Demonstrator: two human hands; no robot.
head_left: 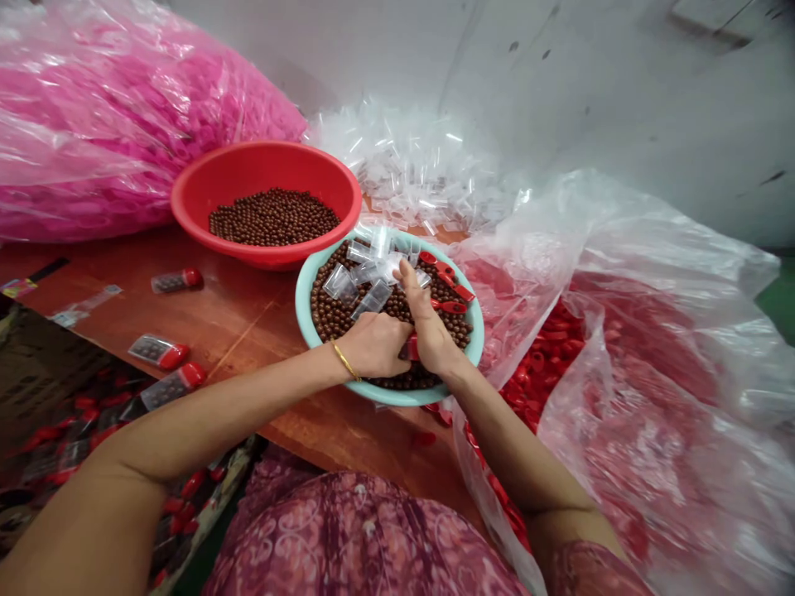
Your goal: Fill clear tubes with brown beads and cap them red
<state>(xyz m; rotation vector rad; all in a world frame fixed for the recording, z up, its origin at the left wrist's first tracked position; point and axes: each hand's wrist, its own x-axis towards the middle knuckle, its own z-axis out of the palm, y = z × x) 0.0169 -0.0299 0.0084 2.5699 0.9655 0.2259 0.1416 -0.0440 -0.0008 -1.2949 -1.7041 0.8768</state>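
My left hand [376,346], with a gold bangle at the wrist, is closed around a small container mostly hidden by my fingers. Its red cap [413,348] shows between my hands. My right hand [428,327] has its fingers stretched out and its palm against the capped end. Both hands are over a light-blue basin [304,319] of small brown balls [329,310]. Several clear plastic containers [373,300] lie on the balls at the far left of my hands. Red caps [452,307] rest on the balls at the right.
A red basin [186,194] of brown balls stands behind left. Filled red-capped containers [158,352] lie on the table [248,310], with more in a box [74,439] below. A bag of pink pieces [155,116], clear containers [428,165] and bagged red caps [546,348] surround the basins.
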